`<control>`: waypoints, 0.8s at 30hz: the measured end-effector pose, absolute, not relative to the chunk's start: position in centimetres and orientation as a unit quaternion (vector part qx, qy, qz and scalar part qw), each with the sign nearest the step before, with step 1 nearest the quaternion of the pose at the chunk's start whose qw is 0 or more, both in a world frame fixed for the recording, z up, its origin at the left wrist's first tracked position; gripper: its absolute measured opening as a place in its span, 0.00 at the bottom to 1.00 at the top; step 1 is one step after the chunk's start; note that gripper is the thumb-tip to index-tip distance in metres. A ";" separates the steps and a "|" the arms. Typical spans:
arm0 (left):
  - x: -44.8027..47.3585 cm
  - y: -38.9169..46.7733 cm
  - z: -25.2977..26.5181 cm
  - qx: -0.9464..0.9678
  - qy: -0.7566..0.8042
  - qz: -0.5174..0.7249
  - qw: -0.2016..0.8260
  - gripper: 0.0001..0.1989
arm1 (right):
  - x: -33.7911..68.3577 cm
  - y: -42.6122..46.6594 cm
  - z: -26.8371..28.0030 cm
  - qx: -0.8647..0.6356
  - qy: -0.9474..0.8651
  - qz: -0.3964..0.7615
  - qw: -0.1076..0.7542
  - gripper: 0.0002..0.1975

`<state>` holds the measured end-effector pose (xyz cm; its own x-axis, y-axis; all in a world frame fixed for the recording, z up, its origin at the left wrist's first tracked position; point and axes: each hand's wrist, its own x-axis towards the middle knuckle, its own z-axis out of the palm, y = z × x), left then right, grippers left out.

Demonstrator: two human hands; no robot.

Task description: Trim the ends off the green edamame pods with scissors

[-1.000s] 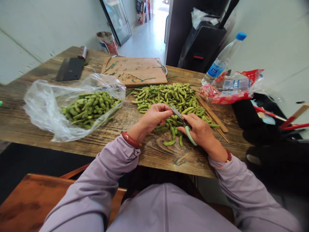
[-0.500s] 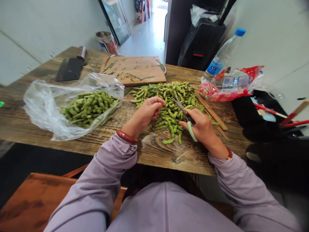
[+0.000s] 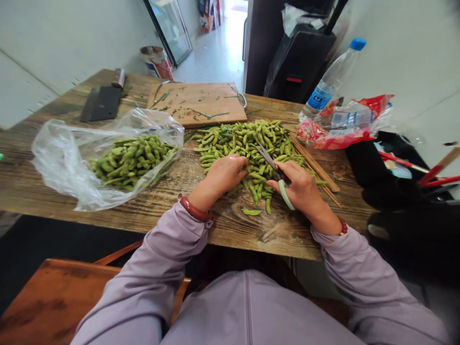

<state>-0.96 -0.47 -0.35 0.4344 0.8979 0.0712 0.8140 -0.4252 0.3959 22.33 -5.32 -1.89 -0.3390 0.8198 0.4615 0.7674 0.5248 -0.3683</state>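
Left hand (image 3: 226, 173): in the head view, we see it at the centre of the frame, fingers curled inward at the near left edge of the heap; the fingertips are hidden, so we cannot tell whether they pinch anything.
Right hand (image 3: 301, 186): right of centre, we see its thumb and fingers wrapped around the scissors (image 3: 268, 156), whose dark blades point up and left over the heap, with a pale green handle loop showing below the palm.
Heap of green pods (image 3: 247, 136): we find it from the middle to the upper centre of the frame, spread on the wooden table (image 3: 230, 227).
Loose pod (image 3: 251, 212): just below the heap, lying on bare wood.
Plastic bag (image 3: 59, 160): left of the frame, clear and open, with bagged pods (image 3: 134, 160) inside.
Cutting board (image 3: 208, 100): upper centre, strewn with green scraps.
Cleaver (image 3: 101, 103): upper left, lying flat.
Wooden sticks (image 3: 316, 165): slanting along the heap's right edge.
Bottle (image 3: 319, 98): upper right, blue-capped, beside a red-and-clear wrapper (image 3: 341, 139).
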 end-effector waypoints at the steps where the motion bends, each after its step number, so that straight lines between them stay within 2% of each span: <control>1: -1.1 -0.2 -0.4 0.825 0.527 0.147 0.143 0.06 | 22.4 -5.3 -1.9 -0.485 -0.817 0.041 0.311 0.21; 4: -1.6 0.5 -0.5 0.798 0.540 0.211 0.165 0.04 | 22.4 -5.2 -2.0 -0.484 -0.815 0.038 0.316 0.21; 9: -1.8 1.1 -0.1 0.726 0.513 0.357 0.287 0.03 | 22.4 -5.1 -2.0 -0.477 -0.817 0.040 0.321 0.21; 12: -1.9 0.9 0.2 0.660 0.474 0.412 0.413 0.03 | 22.3 -5.2 -2.0 -0.476 -0.818 0.046 0.319 0.21; 16: -1.7 0.3 0.6 0.549 0.426 0.424 0.580 0.10 | 22.3 -5.2 -2.0 -0.475 -0.820 0.051 0.314 0.21; 20: -1.7 0.0 0.7 0.508 0.414 0.420 0.628 0.14 | 22.3 -5.2 -2.0 -0.467 -0.825 0.052 0.315 0.20; 24: -1.7 0.0 0.5 0.498 0.395 0.427 0.643 0.14 | 22.4 -5.2 -2.1 -0.467 -0.825 0.052 0.314 0.20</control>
<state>-1.66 -0.01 0.55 0.3243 0.9424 -0.0822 -0.1556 0.1389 0.9780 22.35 -5.21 -2.14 -0.3674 0.8026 0.4700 0.7378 0.5592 -0.3781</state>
